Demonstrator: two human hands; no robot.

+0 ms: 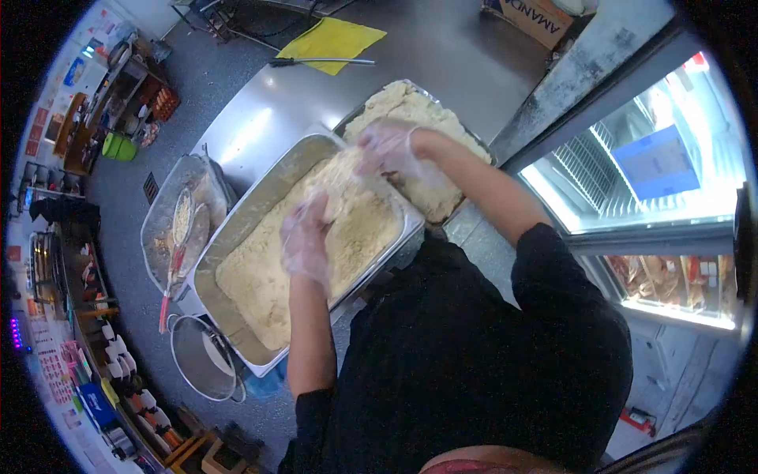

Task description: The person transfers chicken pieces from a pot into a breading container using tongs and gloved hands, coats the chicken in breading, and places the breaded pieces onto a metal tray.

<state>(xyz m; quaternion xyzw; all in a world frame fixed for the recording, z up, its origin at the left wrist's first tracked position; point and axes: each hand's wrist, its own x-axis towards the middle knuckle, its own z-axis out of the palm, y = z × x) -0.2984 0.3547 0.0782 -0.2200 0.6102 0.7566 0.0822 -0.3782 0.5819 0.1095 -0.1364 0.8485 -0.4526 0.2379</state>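
Observation:
A deep metal pan [237, 209] holds a wide bed of pale, flour-like powder [260, 272], with a coarser, yellower patch near its right end. Over the middle of the powder is my left hand [305, 241], in a clear plastic glove, fingers apart and pointing up the pan. My right hand [388, 148], gloved the same way, is above the pan's far right rim. Motion smears its fingers. Loose pale powder [341, 180] lies heaped or in motion between the hands. Beyond the right rim, a second tray [345, 126] carries lumpy, pale-coated pieces [407, 110].
Left of the pan stands a clear tub [158, 229] with a red-handled strainer [175, 261]. A round metal-rimmed sieve [201, 359] sits at the lower left. A yellow cloth [335, 46] and a metal rod [332, 61] lie on the steel table [264, 107]. A lit fridge [584, 170] is at right.

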